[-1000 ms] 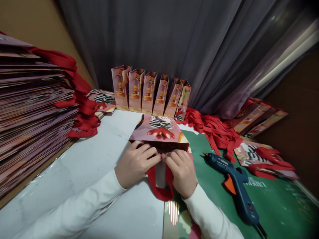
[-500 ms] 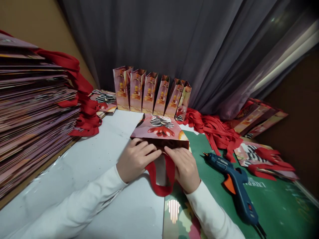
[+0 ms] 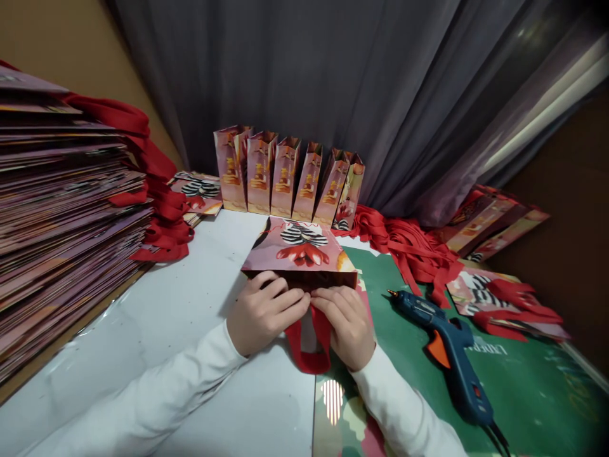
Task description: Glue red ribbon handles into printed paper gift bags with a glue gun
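A printed paper bag [image 3: 304, 249] with a striped bow and a red flower lies on its side, its mouth toward me. A red ribbon handle [image 3: 308, 359] loops out from the mouth's lower edge toward me. My left hand [image 3: 270, 312] is closed at the left part of that edge, thumb and fingers pressed over it by one ribbon end. My right hand [image 3: 346, 324] is closed on the edge just right of it, at the other ribbon end. The fingertips of both hands nearly meet; some are hidden inside the mouth.
A blue glue gun [image 3: 445, 355] with an orange trigger lies on a green sheet [image 3: 523, 381] at right. Upright paper bags [image 3: 261, 174] line the back. Red ribbons [image 3: 404, 244] pile behind the sheet. A tall stack of flat bags [image 3: 66, 222] stands at left.
The bag has shifted slightly left and toward me, and its mouth gapes a little wider. My right hand's fingers have moved closer to the left hand's along the edge.
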The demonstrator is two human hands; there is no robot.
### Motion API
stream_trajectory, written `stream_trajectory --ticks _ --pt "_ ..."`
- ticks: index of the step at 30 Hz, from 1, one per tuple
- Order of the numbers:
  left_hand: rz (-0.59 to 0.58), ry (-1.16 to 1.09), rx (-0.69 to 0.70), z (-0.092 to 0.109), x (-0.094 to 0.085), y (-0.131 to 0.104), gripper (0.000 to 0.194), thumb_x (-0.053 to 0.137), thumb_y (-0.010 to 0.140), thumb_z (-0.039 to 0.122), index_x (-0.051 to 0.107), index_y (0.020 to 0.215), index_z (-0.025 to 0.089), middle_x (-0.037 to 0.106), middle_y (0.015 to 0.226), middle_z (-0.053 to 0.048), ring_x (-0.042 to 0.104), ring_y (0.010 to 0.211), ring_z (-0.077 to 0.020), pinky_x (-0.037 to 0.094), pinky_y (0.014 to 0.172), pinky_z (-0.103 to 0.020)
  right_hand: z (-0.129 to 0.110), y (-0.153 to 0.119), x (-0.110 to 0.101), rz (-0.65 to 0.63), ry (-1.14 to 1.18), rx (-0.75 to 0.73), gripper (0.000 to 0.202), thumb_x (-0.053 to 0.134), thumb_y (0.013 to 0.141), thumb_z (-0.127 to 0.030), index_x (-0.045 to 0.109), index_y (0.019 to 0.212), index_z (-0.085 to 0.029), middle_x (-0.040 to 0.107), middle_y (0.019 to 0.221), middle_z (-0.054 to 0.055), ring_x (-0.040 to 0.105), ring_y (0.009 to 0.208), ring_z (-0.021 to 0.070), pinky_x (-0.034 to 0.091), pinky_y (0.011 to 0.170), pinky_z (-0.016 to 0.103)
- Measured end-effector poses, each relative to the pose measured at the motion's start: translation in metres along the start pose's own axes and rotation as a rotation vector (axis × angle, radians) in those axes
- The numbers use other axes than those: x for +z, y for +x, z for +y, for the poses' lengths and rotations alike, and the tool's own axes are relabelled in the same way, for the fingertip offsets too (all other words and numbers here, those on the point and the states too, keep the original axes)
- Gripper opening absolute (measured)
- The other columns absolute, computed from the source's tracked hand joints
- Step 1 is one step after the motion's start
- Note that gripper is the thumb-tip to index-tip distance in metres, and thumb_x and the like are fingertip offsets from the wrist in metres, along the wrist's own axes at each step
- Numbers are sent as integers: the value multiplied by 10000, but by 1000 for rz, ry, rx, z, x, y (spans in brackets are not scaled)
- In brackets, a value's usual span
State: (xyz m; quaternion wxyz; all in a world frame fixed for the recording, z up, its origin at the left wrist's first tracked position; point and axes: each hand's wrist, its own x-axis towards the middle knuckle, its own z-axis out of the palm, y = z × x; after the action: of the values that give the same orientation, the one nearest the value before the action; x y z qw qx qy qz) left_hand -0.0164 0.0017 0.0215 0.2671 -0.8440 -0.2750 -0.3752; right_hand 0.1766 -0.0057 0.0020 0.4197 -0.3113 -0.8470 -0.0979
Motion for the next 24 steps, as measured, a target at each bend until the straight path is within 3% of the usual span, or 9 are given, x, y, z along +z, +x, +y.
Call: stream_trajectory --ticks 4,7,10,13,19,24 --pt "19 14 21 1 -3 3 165 529 903 82 658 855 173 689 726 23 536 649 -133 446 777 -336 -2 2 3 -119 -267 24 397 349 937 -90 568 1267 -73 677 1136 157 569 1065 243 464 915 404" --pt "-51 36 33 5 -3 4 188 498 921 103 647 833 176 659 707 13 530 645 -148 442 701 -335 -1 3 6 -176 -337 27 272 424 960 -143 649 1110 -108 705 1034 122 596 935 223 464 906 386" --pt "-159 83 26 9 0 3 190 479 922 109 661 905 161 684 812 -25 590 730 -183 420 635 -343 2 4 6 -133 -306 12 210 468 960 -140 677 972 -132 724 914 82 614 859 193 472 890 353" --pt "-196 134 18 9 4 0 231 451 922 100 670 985 141 712 933 -66 638 815 -217 436 639 -357 3 3 5 -62 -309 -15 188 498 947 -118 681 993 -118 741 905 77 640 864 187 475 904 340" --pt "-114 134 55 2 2 -4 250 457 895 55 686 961 133 720 769 -42 625 606 -168 439 571 -334 -4 3 6 -4 -349 -36 219 505 927 -81 678 1060 -108 757 880 75 672 867 186 474 919 338" --pt "-120 162 -11 2 -1 -4 235 469 915 101 695 941 156 713 735 -16 581 525 -172 375 466 -334 -2 6 3 -72 -382 -74 259 435 949 -98 673 1052 -82 744 906 103 653 813 192 487 839 341"
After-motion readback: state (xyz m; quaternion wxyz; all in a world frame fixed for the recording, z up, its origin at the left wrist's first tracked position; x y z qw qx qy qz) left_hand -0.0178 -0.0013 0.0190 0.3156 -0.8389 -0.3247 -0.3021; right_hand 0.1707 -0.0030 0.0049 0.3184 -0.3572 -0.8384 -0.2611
